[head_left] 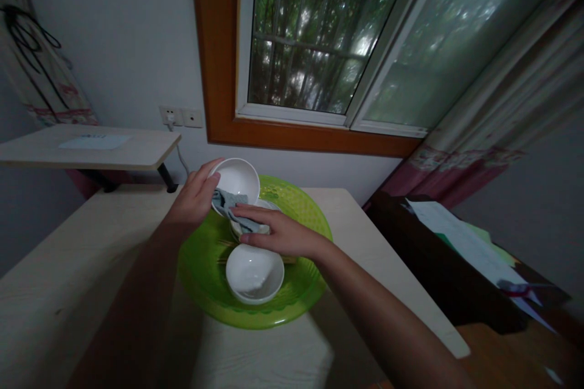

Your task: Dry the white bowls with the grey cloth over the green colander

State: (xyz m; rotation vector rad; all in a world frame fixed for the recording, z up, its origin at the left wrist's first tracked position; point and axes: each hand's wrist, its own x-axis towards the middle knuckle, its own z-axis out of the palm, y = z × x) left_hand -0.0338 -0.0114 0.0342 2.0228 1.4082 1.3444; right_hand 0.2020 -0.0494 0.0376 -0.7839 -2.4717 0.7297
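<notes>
My left hand (196, 191) grips a white bowl (237, 177) by its left side, tilted with its inside toward me. A grey-blue cloth (249, 222) is in my right hand (278, 231), its far end touching the bowl's lower rim. Below both hands sits a round green plastic basin (201, 273). Inside it a second white bowl (255, 273) stands upright near the front. Chopsticks (289, 260) lie across the basin behind that bowl, partly covered by my right hand. More white dishware (269, 203) shows behind the cloth, mostly hidden.
The basin stands on a pale wooden table (82, 267). A raised shelf (150, 149) is at the left, with a paper (95, 141) on it. Wall sockets (180, 117) and a window (314, 42) are behind. Papers (465, 243) lie on a dark surface at the right.
</notes>
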